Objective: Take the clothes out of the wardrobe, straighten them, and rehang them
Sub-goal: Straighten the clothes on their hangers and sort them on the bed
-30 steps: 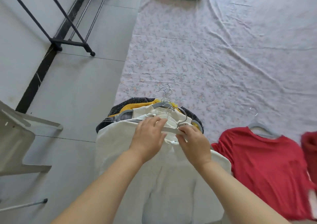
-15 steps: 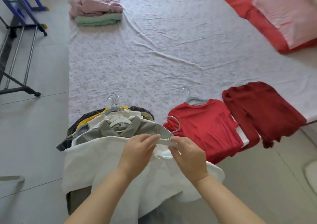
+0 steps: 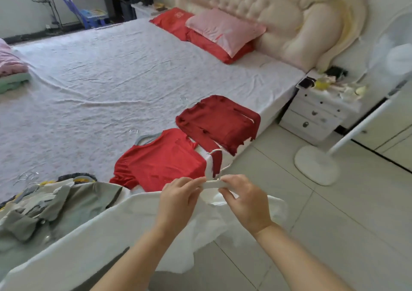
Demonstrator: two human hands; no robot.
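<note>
- Moved since 0.5 s ago: view swung right and up, so the headboard [image 3: 256, 16], nightstand [image 3: 316, 114] and fan [image 3: 316, 168] are now in frame and the floor rack is out. White garment [image 3: 107, 235] went right with the hands, and its collar is now past the bed edge, over the floor tiles.
- bed [image 3: 100, 72]: wrinkled pale sheet fills most of the frame, with the cream tufted headboard at the far right end.
- white garment: held up at the collar, body draping down-left across the bottom of frame, over the near edge of the pile.
- pile of hung clothes [image 3: 73, 201]: near-left corner of the bed, grey-green top uppermost, metal hooks at left. Same spot as before.
- bright red shirt [image 3: 160, 163]: flat on the bed on a grey hanger, just beyond the hands, not moved.
- dark red top [image 3: 218, 121]: flat just beside it, headboard side, hem over the bed edge.
- pillows [image 3: 223, 29]: pink on red, by the headboard.
- fan: white, base on the floor right of the bed; nightstand behind it, cluttered top.
- folded blankets [image 3: 11, 72]: pink over green, far left.
- left hand [image 3: 178, 201]: fingers curled, thumb and fingertips pinching the left end of the hanger [image 3: 211, 184].
- right hand [image 3: 247, 203]: same pinch on the right end.
- hanger: white, level between the hands, hook up in front of the dark red top. Grip unchanged.
</note>
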